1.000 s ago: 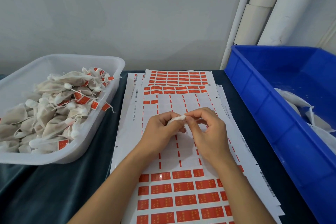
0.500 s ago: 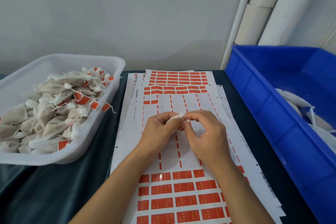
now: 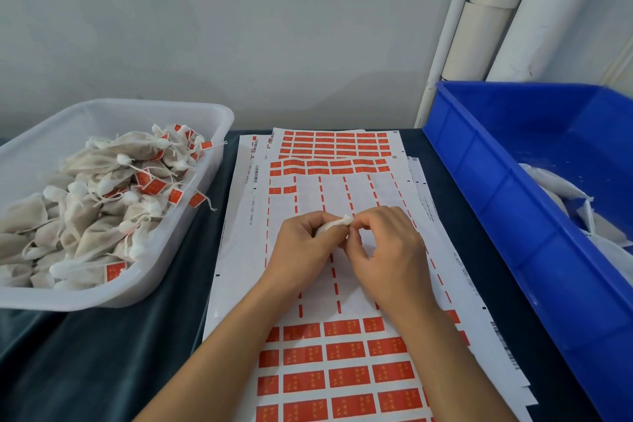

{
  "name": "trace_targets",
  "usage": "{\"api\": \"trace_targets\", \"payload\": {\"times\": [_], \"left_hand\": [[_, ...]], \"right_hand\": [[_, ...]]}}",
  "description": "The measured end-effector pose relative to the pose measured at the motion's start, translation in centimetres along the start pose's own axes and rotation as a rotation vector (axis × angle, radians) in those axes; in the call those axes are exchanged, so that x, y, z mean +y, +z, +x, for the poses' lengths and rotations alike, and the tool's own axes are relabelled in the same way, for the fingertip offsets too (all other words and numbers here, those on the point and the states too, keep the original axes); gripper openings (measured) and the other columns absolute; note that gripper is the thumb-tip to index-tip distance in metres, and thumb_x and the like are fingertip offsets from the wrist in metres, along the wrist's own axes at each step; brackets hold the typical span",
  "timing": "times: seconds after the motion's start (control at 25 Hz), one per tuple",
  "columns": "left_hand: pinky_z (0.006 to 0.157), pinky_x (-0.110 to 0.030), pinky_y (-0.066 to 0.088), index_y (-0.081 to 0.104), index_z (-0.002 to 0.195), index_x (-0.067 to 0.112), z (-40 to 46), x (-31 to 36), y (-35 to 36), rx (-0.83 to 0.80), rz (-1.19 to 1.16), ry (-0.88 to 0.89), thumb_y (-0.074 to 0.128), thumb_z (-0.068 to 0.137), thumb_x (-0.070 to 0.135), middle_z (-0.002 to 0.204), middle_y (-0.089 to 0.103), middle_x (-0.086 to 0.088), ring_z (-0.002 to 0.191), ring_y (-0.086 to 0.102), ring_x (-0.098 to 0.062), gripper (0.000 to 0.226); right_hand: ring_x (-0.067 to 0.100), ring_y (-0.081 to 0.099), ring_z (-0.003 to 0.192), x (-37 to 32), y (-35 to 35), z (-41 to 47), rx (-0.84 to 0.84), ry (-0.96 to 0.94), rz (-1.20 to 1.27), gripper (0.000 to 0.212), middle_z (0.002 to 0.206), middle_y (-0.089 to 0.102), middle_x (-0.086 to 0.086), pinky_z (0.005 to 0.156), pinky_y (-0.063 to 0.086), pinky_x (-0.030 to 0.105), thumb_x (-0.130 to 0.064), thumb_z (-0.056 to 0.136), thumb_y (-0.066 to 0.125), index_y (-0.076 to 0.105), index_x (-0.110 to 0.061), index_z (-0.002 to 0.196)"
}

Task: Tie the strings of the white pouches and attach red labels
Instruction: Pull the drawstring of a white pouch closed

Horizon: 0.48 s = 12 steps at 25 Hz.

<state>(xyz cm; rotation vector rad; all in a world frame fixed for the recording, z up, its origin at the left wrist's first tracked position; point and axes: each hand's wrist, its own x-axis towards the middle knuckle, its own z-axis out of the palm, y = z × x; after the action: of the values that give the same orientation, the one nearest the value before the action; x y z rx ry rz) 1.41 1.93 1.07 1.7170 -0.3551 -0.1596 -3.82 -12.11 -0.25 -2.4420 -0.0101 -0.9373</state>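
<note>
My left hand [image 3: 301, 243] curls round a small white cloth pouch [image 3: 337, 224], mostly hidden; my right hand [image 3: 383, 247] pinches its bunched neck, string unseen, above white sheets of red labels [image 3: 342, 356].

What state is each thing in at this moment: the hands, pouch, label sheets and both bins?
Left hand: grips the white pouch.
Right hand: pinches at the pouch's neck.
White pouch: held above the sheets, no label visible.
Label sheets: stacked, top one's middle rows peeled.
White bin: holds labelled pouches.
Blue bin: holds unlabelled pouches.
</note>
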Motion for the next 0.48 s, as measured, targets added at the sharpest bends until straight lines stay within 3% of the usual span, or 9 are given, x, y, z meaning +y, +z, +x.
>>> {"api": "trace_targets", "payload": {"times": [0.16, 0.28, 0.4, 0.48], "left_hand": [[0.068, -0.012, 0.054, 0.079, 0.082, 0.028, -0.09, 0.17, -0.19, -0.043, -0.002, 0.006, 0.066, 0.098, 0.03, 0.078, 0.075, 0.006, 0.075, 0.07, -0.011, 0.022], [0.069, -0.017, 0.056, 0.076, 0.081, 0.027, -0.2, 0.43, -0.19, -0.057, -0.011, 0.011, 0.067, 0.095, 0.035, 0.08, 0.075, 0.004, 0.076, 0.071, -0.011, 0.018], [0.077, -0.035, 0.062, 0.069, 0.095, 0.026, -0.32, 0.51, -0.31, -0.04, -0.048, -0.012, 0.07, 0.094, 0.04, 0.084, 0.076, -0.001, 0.081, 0.074, -0.019, 0.014], [0.08, -0.041, 0.062, 0.067, 0.108, 0.029, -0.32, 0.62, -0.62, -0.076, -0.132, -0.009, 0.069, 0.098, 0.033, 0.088, 0.076, -0.007, 0.084, 0.074, -0.026, 0.012]], "right_hand": [[0.004, 0.056, 0.087, -0.29, -0.13, -0.02, -0.071, 0.116, 0.1, 0.018, 0.098, 0.061, -0.013, 0.073, 0.041, 0.007, -0.028, 0.093, 0.072, 0.055, -0.032, 0.097], [-0.001, 0.058, 0.096, -0.34, -0.36, 0.06, -0.115, 0.165, 0.217, 0.021, 0.094, 0.058, -0.02, 0.069, 0.047, 0.005, -0.029, 0.096, 0.067, 0.048, -0.039, 0.095], [-0.004, 0.059, 0.101, -0.58, -0.54, 0.21, -0.111, 0.185, 0.326, 0.018, 0.089, 0.06, -0.021, 0.074, 0.047, 0.002, -0.032, 0.098, 0.06, 0.045, -0.04, 0.095], [0.0, 0.062, 0.097, -0.8, -0.52, 0.25, -0.089, 0.196, 0.401, 0.01, 0.092, 0.06, -0.021, 0.072, 0.051, 0.008, -0.035, 0.099, 0.054, 0.045, -0.037, 0.095]]}}
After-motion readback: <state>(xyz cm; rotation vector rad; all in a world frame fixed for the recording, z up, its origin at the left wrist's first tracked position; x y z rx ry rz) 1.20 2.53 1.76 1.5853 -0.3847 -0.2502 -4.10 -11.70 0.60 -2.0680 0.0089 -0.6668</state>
